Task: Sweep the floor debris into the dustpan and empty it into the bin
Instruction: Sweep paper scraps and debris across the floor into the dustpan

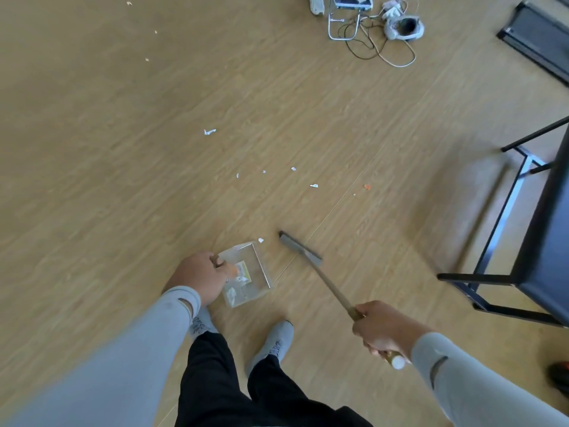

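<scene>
My left hand (pixel 201 277) grips the near edge of a clear plastic dustpan (pixel 246 274) resting on the wooden floor, with a few paper scraps inside. My right hand (pixel 383 329) is closed around the wooden handle of a broom (pixel 331 286); its grey head (pixel 300 248) sits on the floor just right of the dustpan's mouth. One white scrap (pixel 260 240) lies between the broom head and the pan. Several more white paper bits (pixel 209 131) and an orange bit (pixel 367 187) are scattered farther out. No bin is in view.
A black metal chair or table frame (pixel 523 241) stands at the right. Tangled cables (pixel 381 47), a grey shoe (pixel 405 27) and a metal frame lie at the top. A dark mat (pixel 538 41) is at the top right. My feet in grey shoes (pixel 274 343) are below the dustpan.
</scene>
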